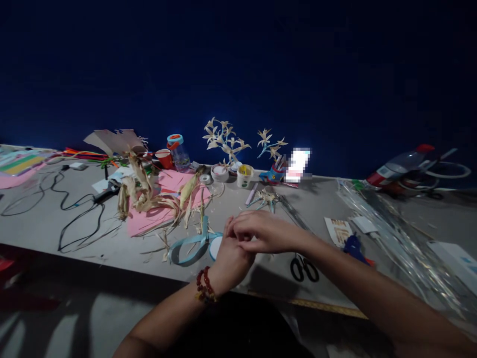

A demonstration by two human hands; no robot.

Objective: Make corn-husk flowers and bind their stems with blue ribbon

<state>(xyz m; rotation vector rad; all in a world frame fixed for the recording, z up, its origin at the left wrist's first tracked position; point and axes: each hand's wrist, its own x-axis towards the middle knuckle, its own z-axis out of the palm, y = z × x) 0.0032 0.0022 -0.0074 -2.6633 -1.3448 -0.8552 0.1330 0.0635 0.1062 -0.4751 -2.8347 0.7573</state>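
Note:
My left hand [234, 258], with a red bead bracelet [205, 284] at its wrist, is closed over the front of the table. Across it lies my right hand [263, 231], its fingers curled against the left hand. Whatever is between the fingers, if anything, is hidden. Just left of my hands a light blue tape strip [186, 251] loops over the table beside a roll of tape [214, 247], partly covered by my left hand. Black-handled scissors [304, 268] lie below my right forearm. Behind my hands is a small bunch of pale husk petals [266, 197].
Husk flowers [225, 139] stand at the back near a white tub [245, 176]. Dried corn husks [139, 194] cover pink paper [149, 223] on the left, near black cables [99, 214]. A blue glue gun [354, 247] and clear plastic wrapping [402, 238] lie at right.

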